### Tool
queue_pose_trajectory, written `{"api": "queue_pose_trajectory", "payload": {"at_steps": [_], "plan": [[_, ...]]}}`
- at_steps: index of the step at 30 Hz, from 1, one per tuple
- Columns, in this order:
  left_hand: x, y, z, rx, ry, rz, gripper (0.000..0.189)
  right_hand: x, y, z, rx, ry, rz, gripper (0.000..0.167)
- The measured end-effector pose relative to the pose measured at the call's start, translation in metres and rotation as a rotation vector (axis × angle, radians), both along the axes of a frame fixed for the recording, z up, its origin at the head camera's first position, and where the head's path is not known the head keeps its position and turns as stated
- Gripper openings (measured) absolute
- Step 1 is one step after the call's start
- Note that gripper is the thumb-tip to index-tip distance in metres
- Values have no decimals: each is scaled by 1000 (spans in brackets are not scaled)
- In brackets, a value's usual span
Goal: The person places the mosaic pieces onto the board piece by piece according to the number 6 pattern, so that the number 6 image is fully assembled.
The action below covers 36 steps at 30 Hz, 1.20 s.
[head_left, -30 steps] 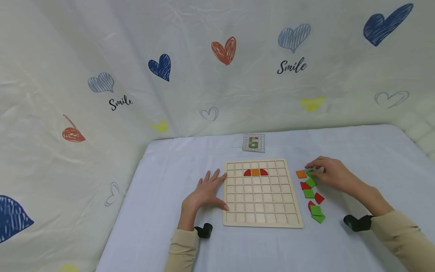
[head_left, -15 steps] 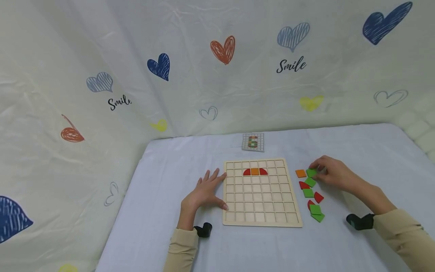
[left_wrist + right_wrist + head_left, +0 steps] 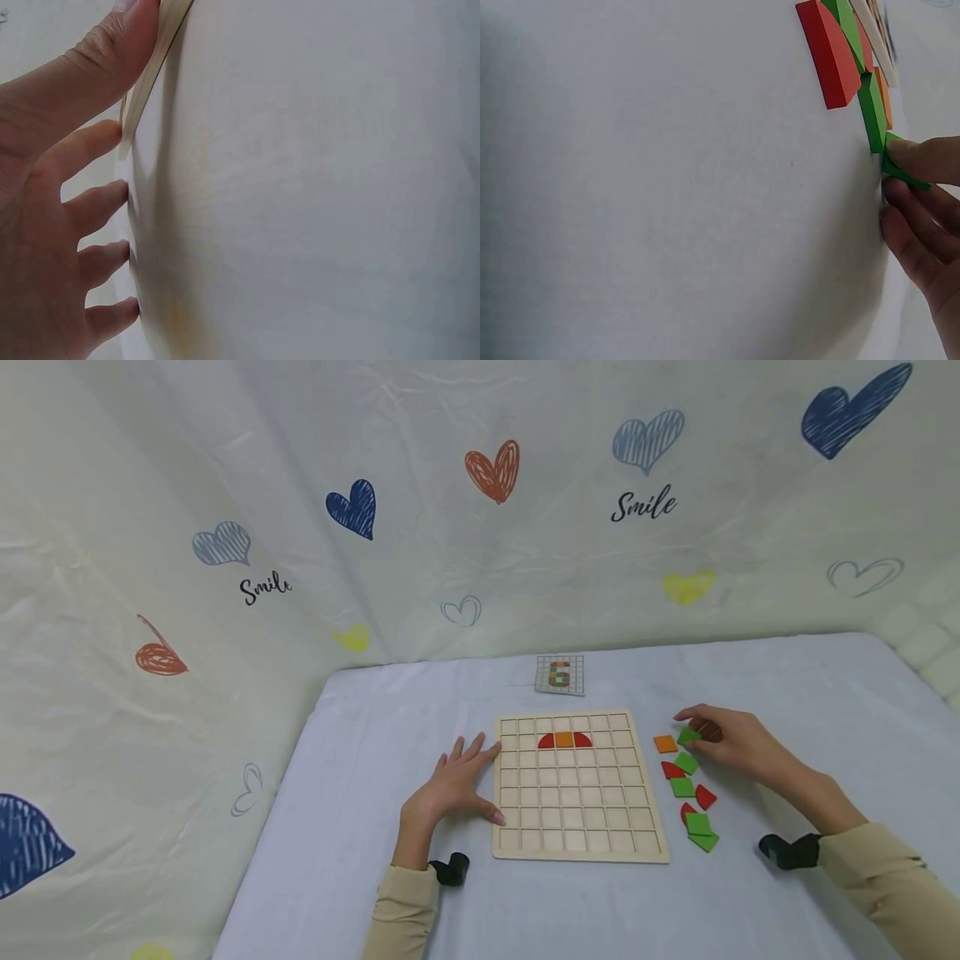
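Black "Smile" lettering (image 3: 643,504) beyond green tile (image 3: 687,736)

Tan sleeves (image 3: 881,877), black wrist cameras (image 3: 789,852)

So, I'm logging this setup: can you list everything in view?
Backdrop: 1, off-white with printed hearts and "Smile", behind
Cloth: 1, white, tabletop
Board: 1, pale wood, on the cloth
Card: 1, greyish with coloured figure, beyond the board
Straight-sided tiles: 7 visible, 2 orange, 5 green, one orange on the board, rest right of it
Rounded tiles: 5, red, two on the board, three right of it
Wrist cameras: 2, black, one per wrist
Sleeves: 2, beige, forearms
Left hand: 1, board's left edge
Right hand: 1, pinching a green tile
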<state>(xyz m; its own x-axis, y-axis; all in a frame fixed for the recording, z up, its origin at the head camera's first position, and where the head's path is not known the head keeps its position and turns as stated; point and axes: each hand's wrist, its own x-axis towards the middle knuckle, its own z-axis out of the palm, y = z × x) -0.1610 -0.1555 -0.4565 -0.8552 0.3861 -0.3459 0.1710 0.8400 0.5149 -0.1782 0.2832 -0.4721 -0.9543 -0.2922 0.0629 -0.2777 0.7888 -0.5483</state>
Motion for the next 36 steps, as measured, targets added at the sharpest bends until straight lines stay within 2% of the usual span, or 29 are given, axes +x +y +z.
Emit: {"api": "queue_pose_trajectory", "payload": {"at_steps": [6, 16, 26, 36], "plan": [[0, 1, -1, -8, 4, 0, 117, 3, -1, 0, -4, 96, 37, 26], [1, 1, -3, 2, -2, 5, 117, 7, -8, 4, -75, 120, -8, 23], [1, 2, 0, 9, 0, 4, 116, 9, -29, 12, -175, 4, 34, 35], [0, 0, -2, 2, 10, -8, 117, 5, -54, 17, -156, 14, 88, 34]]}}
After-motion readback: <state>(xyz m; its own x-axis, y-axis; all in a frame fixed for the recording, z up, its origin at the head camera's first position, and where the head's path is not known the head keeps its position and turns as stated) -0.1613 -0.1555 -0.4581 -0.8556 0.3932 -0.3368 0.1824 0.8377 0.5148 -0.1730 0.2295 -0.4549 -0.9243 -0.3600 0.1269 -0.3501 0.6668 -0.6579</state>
